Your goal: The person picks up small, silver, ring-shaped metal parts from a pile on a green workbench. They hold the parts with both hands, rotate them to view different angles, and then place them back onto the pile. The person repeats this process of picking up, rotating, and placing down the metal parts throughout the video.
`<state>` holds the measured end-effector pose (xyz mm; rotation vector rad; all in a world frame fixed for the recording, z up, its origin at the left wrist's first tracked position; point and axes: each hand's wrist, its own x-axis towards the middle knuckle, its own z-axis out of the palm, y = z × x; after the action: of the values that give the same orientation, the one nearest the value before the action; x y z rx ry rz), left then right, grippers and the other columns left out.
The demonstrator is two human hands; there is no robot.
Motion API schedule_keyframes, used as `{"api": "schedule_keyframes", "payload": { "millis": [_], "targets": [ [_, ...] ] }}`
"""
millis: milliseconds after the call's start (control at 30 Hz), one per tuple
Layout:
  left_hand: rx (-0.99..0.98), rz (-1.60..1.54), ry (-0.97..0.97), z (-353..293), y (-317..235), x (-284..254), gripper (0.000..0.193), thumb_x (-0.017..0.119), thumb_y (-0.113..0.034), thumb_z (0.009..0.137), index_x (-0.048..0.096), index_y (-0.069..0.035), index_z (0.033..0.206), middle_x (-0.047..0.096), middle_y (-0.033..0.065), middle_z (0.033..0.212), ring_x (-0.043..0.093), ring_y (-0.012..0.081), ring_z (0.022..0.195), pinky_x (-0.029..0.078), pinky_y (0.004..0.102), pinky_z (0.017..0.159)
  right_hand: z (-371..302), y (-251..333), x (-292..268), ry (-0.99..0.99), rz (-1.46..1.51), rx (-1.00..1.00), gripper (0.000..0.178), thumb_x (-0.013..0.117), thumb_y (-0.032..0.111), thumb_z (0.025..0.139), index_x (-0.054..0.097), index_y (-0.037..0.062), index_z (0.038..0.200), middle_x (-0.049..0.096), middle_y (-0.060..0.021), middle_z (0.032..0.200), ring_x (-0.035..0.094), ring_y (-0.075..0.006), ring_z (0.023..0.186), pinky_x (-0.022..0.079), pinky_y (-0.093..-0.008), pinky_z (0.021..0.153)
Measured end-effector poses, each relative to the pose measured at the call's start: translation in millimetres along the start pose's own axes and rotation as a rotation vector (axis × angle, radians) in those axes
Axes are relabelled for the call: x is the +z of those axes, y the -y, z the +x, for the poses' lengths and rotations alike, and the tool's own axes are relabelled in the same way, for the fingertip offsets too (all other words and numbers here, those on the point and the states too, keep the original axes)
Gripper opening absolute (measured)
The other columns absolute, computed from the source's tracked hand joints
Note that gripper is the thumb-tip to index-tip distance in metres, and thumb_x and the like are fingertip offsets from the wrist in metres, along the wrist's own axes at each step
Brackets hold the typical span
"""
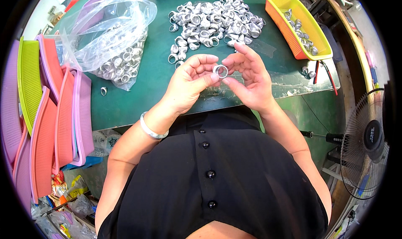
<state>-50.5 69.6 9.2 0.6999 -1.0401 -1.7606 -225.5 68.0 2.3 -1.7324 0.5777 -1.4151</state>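
Observation:
A silvery metal ring (220,71) is held up between my two hands, above the near edge of the green table. My left hand (193,78) pinches it from the left with thumb and fingers. From the other side, the thumb and index finger of my right hand (248,78) close in around it; fingertips lie at or very near its rim. Beyond my hands lies a large heap of similar grey rings (213,21). A clear plastic bag (119,50) full of such rings stands to the left.
A yellow and orange basket (299,27) holds several rings at the far right, with red-handled pliers (328,76) beside it. One loose ring (104,91) lies near the bag. Stacked plastic baskets (54,126) crowd the left side. A fan (364,142) stands at right.

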Motion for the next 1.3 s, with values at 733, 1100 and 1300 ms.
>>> {"api": "schedule_keyframes", "payload": {
  "millis": [733, 1100, 1300],
  "targets": [
    [0.191, 0.319, -0.054, -2, 1, 3, 0.054, 0.065, 0.008, 0.072, 0.043, -0.003, 0.121, 0.051, 0.0003, 0.089, 0.051, 0.0073, 0.082, 0.044, 0.0213, 0.075, 4, -8, -8, -0.009, -0.237, 0.096, 0.061, 0.06, -0.009, 0.072, 0.039, 0.0038, 0.127, 0.058, -0.0109, 0.098, 0.056, -0.0151, 0.086, 0.046, -0.0262, 0.073],
    [0.514, 0.546, 0.001, -5, 8, -4, 0.064, 0.067, 0.006, 0.071, 0.037, -0.002, 0.127, 0.056, 0.0056, 0.088, 0.053, 0.0106, 0.083, 0.043, 0.0252, 0.08, 32, -20, -22, 0.092, -0.721, 0.097, 0.051, 0.06, 0.0, 0.071, 0.045, 0.0024, 0.12, 0.058, -0.0132, 0.102, 0.053, -0.0294, 0.095, 0.042, -0.0374, 0.083],
    [0.22, 0.595, -0.028, -6, 8, -15, 0.058, 0.062, 0.002, 0.078, 0.036, -0.002, 0.129, 0.05, 0.0078, 0.103, 0.05, 0.0105, 0.092, 0.041, 0.0253, 0.084, 53, -34, -24, 0.224, -0.951, 0.012, 0.048, 0.058, 0.0, 0.072, 0.045, 0.0015, 0.118, 0.058, -0.0154, 0.104, 0.051, -0.0319, 0.095, 0.04, -0.0397, 0.085]
  ]
}}
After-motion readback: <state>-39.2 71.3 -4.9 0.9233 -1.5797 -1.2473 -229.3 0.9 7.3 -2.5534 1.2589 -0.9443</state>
